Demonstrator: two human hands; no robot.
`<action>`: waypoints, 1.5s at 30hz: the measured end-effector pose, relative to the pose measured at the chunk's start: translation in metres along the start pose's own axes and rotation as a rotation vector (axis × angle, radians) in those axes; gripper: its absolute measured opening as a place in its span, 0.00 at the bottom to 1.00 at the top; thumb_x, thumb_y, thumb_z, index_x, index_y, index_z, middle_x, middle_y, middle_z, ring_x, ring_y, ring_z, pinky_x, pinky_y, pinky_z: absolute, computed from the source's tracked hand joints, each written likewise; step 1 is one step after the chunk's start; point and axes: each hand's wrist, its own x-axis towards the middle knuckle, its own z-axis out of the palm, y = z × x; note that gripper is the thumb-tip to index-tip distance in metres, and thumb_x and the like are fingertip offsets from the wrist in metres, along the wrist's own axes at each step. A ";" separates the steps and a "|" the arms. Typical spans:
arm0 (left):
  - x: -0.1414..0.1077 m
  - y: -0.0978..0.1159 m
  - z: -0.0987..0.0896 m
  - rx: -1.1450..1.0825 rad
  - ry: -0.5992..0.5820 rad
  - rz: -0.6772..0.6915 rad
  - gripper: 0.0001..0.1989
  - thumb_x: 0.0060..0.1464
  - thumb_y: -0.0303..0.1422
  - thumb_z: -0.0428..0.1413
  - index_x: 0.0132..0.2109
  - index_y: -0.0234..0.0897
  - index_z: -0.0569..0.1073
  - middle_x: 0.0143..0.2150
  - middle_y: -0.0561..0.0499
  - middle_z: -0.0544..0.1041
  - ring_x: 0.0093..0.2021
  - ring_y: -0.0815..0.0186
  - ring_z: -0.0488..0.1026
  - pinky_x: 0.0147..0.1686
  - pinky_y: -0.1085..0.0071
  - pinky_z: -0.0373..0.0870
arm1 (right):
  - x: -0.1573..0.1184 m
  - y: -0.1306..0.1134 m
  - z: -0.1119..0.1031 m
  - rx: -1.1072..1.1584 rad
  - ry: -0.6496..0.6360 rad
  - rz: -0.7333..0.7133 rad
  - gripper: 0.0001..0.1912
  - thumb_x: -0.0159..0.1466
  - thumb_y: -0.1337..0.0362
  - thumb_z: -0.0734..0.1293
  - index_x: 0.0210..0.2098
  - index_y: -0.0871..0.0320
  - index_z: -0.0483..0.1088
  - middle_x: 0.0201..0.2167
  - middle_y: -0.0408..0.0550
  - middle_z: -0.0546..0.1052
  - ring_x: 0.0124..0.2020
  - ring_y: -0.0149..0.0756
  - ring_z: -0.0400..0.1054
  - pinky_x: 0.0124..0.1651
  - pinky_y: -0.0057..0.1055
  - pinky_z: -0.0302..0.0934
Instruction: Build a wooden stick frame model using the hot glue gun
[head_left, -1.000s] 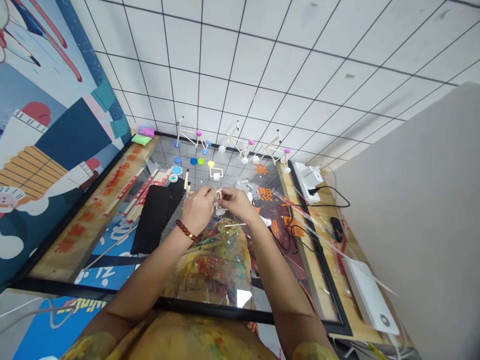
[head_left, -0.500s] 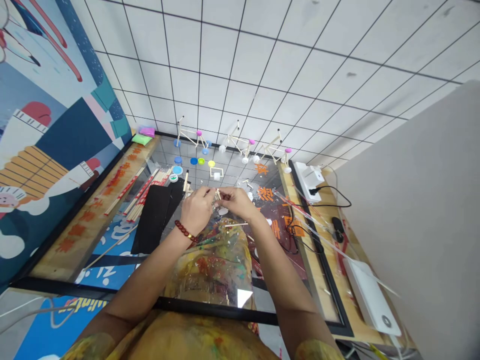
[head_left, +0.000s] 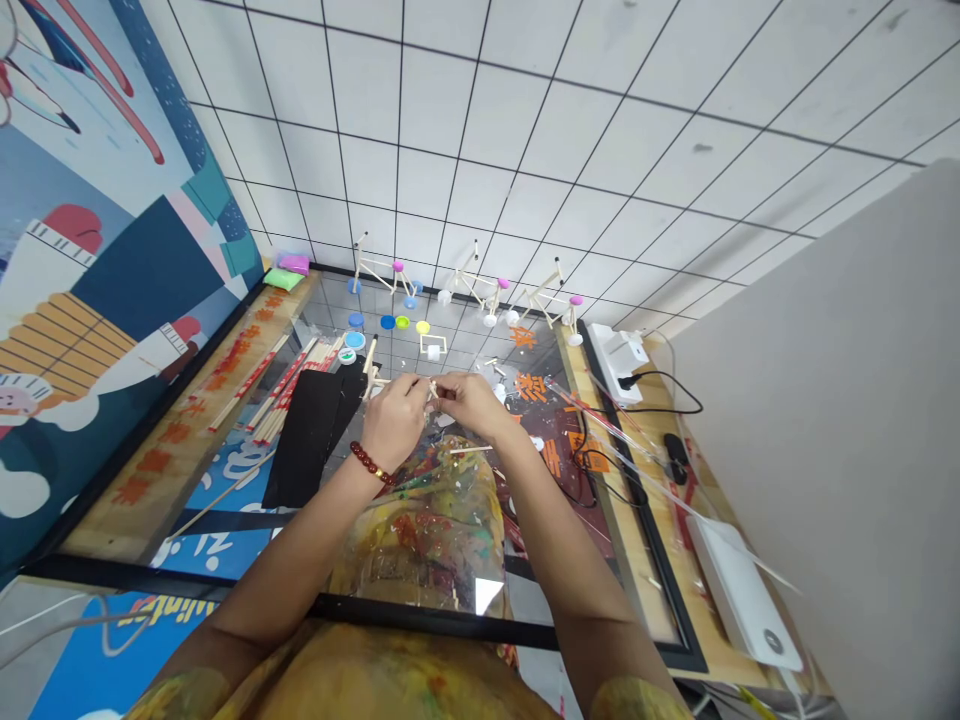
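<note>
One pale stick frame [head_left: 370, 368], its dark-tipped upright jutting past the left hand [head_left: 395, 420], is held above a glass-topped desk [head_left: 442, 617]. The left hand's fingers curl closed around the frame, while the right hand [head_left: 472, 405] pinches its other end between thumb and finger; the fingertips are partly hidden. Beyond the frame lie coloured discs [head_left: 387, 322] and, farther off, three pink-topped stick models [head_left: 384, 276]. Left of it rest red-and-white bundled sticks [head_left: 289, 385] and black sheets [head_left: 302, 435]; well to its right sits a white power strip [head_left: 611, 368].
</note>
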 end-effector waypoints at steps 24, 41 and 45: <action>-0.003 -0.003 -0.002 -0.021 0.038 -0.097 0.17 0.66 0.29 0.48 0.50 0.42 0.80 0.49 0.47 0.81 0.42 0.63 0.79 0.38 0.70 0.70 | -0.007 0.016 0.006 0.471 -0.016 0.066 0.19 0.62 0.56 0.68 0.51 0.54 0.78 0.39 0.46 0.81 0.36 0.36 0.71 0.46 0.37 0.68; -0.003 -0.008 0.007 0.051 0.157 -0.016 0.14 0.65 0.29 0.51 0.45 0.41 0.81 0.47 0.48 0.83 0.38 0.61 0.79 0.32 0.68 0.67 | 0.009 0.031 0.013 0.114 0.128 -0.086 0.14 0.66 0.65 0.61 0.39 0.57 0.79 0.34 0.46 0.81 0.37 0.36 0.73 0.44 0.31 0.65; -0.004 -0.009 0.010 0.071 0.174 0.002 0.13 0.63 0.28 0.52 0.45 0.41 0.81 0.45 0.49 0.83 0.38 0.61 0.79 0.32 0.67 0.66 | 0.004 0.032 0.007 -0.196 0.179 -0.086 0.13 0.68 0.68 0.61 0.42 0.56 0.79 0.37 0.51 0.81 0.39 0.39 0.74 0.45 0.33 0.65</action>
